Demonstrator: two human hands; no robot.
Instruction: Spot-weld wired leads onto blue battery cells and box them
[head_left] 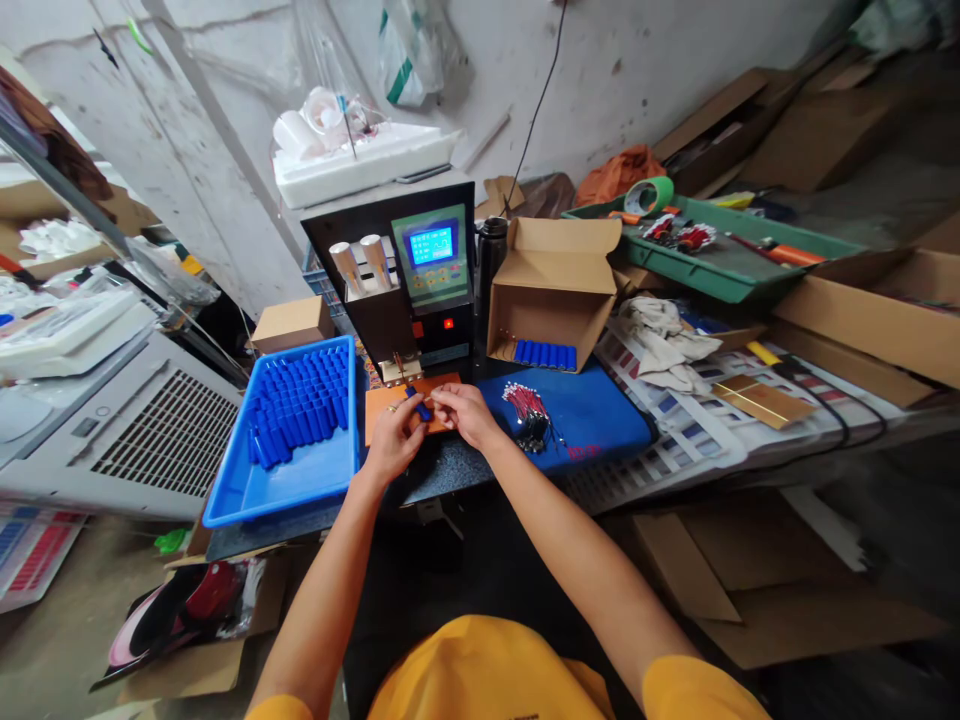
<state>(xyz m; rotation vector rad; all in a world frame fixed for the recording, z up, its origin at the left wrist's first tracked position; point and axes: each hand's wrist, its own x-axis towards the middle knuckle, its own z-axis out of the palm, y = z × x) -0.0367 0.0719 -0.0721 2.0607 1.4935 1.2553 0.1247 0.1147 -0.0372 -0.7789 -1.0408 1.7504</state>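
My left hand (395,437) and my right hand (463,410) meet over an orange plate (379,402) in front of a black spot-welding machine (405,280). Between their fingertips sits a small blue cylindrical cell (420,404); both hands pinch it, the left from below, the right from the right side. The welder's electrode tips (397,368) hang just behind the cell. A blue tray (289,430) full of several blue cells lies to the left of my left hand. A bundle of red and black wires (529,412) lies on a blue pad (592,415) to the right of my right hand.
An open cardboard box (551,290) holding a row of blue cells stands right of the welder. A green tray (712,255) with tape and tools sits at the back right. Grey cloth gloves (664,340), colour swatch sheets and flat cardboard lie to the right. A grey vented unit (142,430) stands left.
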